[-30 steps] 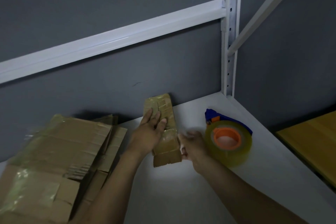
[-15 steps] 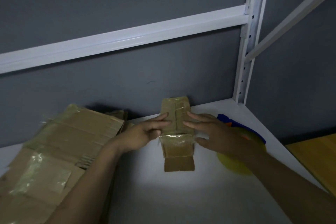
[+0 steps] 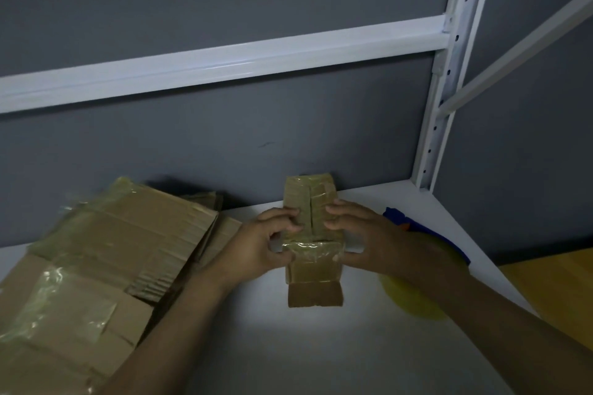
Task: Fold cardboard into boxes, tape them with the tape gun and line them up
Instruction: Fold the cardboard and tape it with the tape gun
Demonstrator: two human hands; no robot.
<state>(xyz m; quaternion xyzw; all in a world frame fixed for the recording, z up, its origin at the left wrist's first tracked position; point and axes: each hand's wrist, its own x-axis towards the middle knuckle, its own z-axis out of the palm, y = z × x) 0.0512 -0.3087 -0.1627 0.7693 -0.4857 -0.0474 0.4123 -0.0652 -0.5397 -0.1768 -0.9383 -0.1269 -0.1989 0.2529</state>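
Lengthwise, the small box [image 3: 313, 236] points toward the wall [image 3: 224, 144].

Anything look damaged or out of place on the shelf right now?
The small box, gripped by the left hand and right hand, carries crinkled tape across its middle, and its near flap lies open. The flattened cardboard stack on the left sits fanned unevenly, with wrinkled tape patches.

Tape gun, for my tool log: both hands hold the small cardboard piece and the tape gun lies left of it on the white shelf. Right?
No. The head view shows the tape gun right of the small cardboard piece, behind the right hand; the left hand holds it too.
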